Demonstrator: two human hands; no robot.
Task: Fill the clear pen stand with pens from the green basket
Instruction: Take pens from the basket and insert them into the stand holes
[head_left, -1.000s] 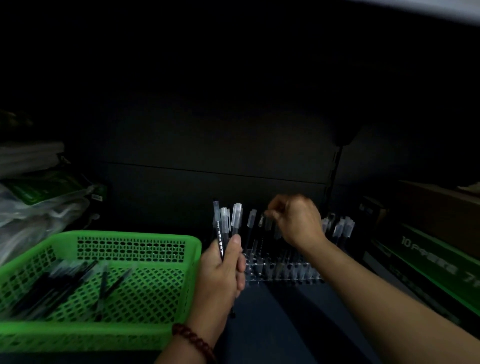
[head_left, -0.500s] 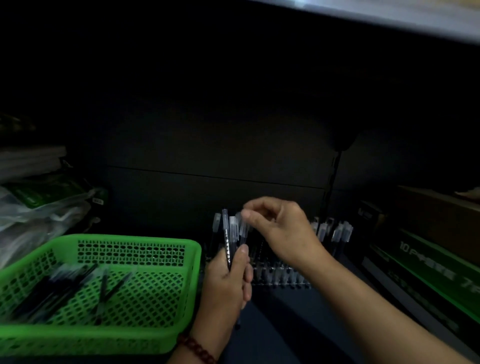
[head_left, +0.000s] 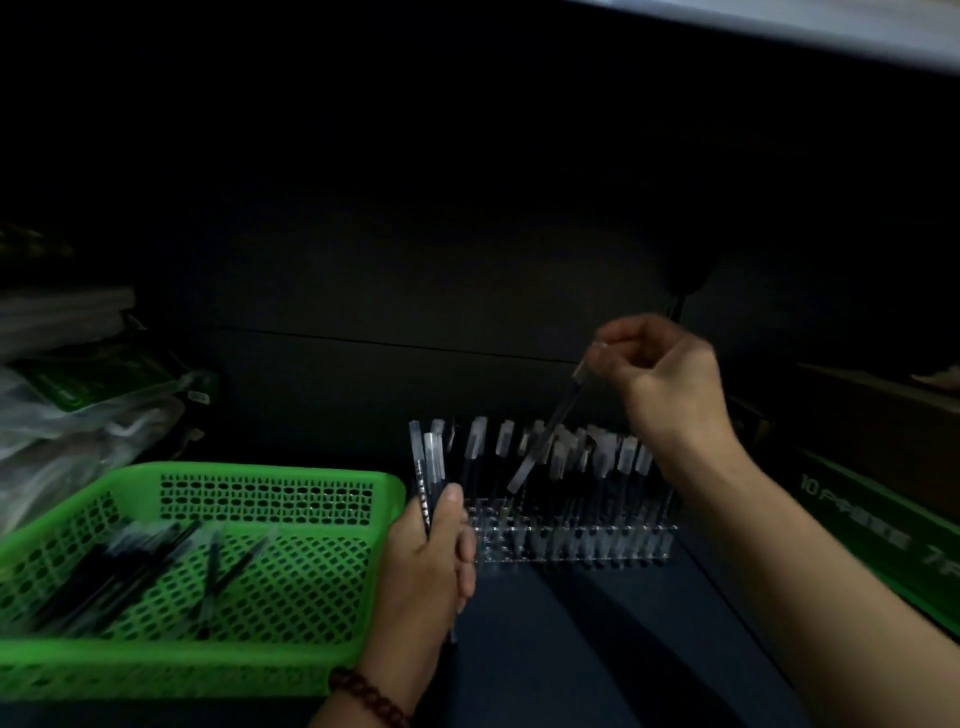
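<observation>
Right hand (head_left: 660, 379) hangs high over the clear pen stand (head_left: 571, 540), pinching one tilted pen (head_left: 545, 436). Left hand (head_left: 426, 566), between stand and green basket (head_left: 280, 470), grips roughly three upright pens (head_left: 422, 467); the basket's loose pens (head_left: 150, 561) blur beyond counting.

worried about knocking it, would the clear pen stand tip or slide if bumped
Probably light: the clear pen stand looks like thin plastic, so a bump could slide it. Its low, wide base likely resists tipping, though the upright pens raise its weight.

Crumpled clear plastic bags (head_left: 78, 431) lie at far left. A green printed carton (head_left: 878, 530) (white lettering begins "10") sits at right, a brown cardboard box (head_left: 878, 415) behind it.
</observation>
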